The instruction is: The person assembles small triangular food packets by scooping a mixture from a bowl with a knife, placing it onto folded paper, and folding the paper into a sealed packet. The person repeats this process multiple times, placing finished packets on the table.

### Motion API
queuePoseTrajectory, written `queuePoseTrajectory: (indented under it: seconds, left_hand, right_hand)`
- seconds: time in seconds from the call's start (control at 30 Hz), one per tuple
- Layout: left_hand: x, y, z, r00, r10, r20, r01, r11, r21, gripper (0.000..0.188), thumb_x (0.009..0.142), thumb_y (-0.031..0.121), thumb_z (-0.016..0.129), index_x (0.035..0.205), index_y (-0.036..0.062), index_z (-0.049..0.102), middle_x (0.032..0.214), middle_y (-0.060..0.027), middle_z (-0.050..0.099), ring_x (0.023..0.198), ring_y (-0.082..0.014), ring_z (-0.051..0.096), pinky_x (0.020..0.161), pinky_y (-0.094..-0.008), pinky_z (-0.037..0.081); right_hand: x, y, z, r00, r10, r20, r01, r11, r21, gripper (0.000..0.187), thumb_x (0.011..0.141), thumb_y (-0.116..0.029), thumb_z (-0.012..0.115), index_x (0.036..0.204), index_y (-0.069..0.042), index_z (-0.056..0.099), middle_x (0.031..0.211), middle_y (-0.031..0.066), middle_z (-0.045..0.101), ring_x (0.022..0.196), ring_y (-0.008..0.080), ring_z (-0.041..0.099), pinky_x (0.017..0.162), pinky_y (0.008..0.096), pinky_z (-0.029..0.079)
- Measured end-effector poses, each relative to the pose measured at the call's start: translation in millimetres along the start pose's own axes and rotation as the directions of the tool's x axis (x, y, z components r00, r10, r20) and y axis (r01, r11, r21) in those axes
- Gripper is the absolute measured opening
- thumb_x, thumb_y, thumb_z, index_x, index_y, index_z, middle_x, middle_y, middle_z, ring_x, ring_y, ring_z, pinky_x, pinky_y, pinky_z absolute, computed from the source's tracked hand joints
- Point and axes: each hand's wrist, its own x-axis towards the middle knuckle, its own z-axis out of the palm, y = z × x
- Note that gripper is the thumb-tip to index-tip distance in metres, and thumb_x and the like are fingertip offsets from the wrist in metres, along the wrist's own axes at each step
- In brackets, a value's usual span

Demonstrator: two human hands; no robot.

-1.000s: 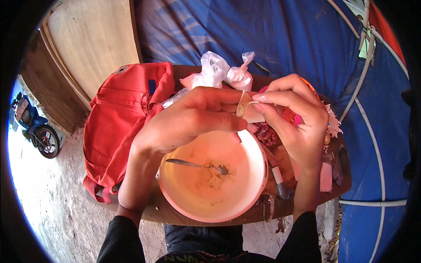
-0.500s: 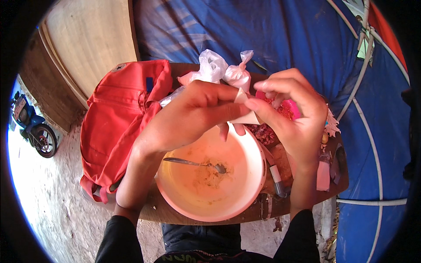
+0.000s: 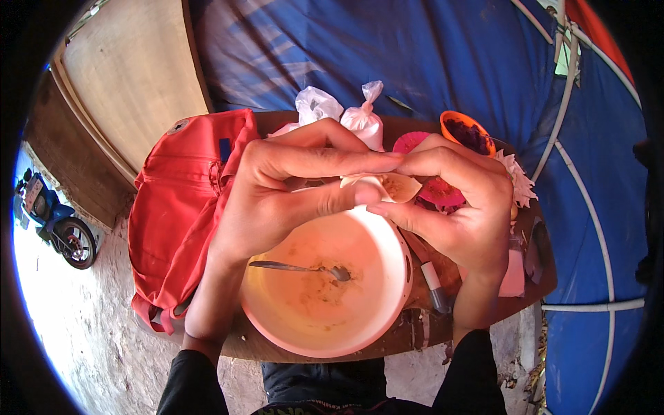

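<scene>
Above the far rim of a large pale basin [image 3: 398, 304], both hands hold a dumpling wrapper [image 3: 408, 191] with brownish filling showing in it. My left hand [image 3: 290, 183] pinches its left side between thumb and fingers. On the other side, my right hand [image 3: 467, 200] has its thumb under the near edge and its index finger curved over the top. The two index fingertips meet above the wrapper. Inside the basin lies a metal spoon [image 3: 294, 267], its bowl among smears of filling. My fingers hide part of the wrapper.
A red backpack [image 3: 183, 228] lies left of the basin. Tied plastic bags [image 3: 363, 124] stand behind it. To the right are an orange bowl of dark purple pieces [image 3: 469, 133], a pink dish [image 3: 410, 142] and a white-and-grey handle [image 3: 434, 285]. A blue tarp [image 3: 360, 55] hangs behind the table.
The wrapper, earlier a folded pale corner between my fingers, now shows filling in its opening. My right hand's fingers have come down and closed onto it, meeting my left fingertips.
</scene>
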Motion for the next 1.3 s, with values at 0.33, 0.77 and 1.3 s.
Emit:
queuePoseTrajectory:
  seconds: [0.33,0.77,1.3]
  left_hand:
    - [-1,2,5,0.999,0.04,0.003,-0.04,0.976,0.212,0.024,0.079,-0.006,0.08,0.102,-0.0009,0.077,0.1,-0.0099,0.073,0.095,-0.0174,0.071,0.084,-0.0287,0.056]
    - [-1,-1,-4,0.997,0.032,-0.069,-0.022,0.99,0.14,0.022,0.08,-0.005,0.08,0.102,-0.0011,0.077,0.102,-0.0107,0.071,0.095,-0.0159,0.07,0.084,-0.027,0.056]
    - [-1,-1,-5,0.994,-0.015,-0.105,0.022,0.998,0.065,0.019,0.08,-0.008,0.079,0.099,-0.0022,0.076,0.1,-0.0103,0.071,0.095,-0.0172,0.07,0.085,-0.0281,0.059]
  right_hand:
    - [-4,4,-8,0.999,0.023,0.032,-0.026,0.995,0.093,0.027,0.064,0.003,0.088,0.083,0.003,0.069,0.08,0.0102,0.069,0.073,0.0161,0.066,0.067,0.0275,0.051]
    - [12,4,0,0.994,0.092,0.058,-0.101,0.981,0.167,0.025,0.067,0.006,0.085,0.087,0.004,0.07,0.084,0.0099,0.069,0.076,0.0151,0.066,0.07,0.027,0.051]
    - [17,7,5,0.993,0.069,0.097,-0.08,0.99,0.115,0.02,0.068,0.011,0.073,0.086,0.005,0.068,0.082,0.0084,0.067,0.073,0.013,0.064,0.067,0.0258,0.05]
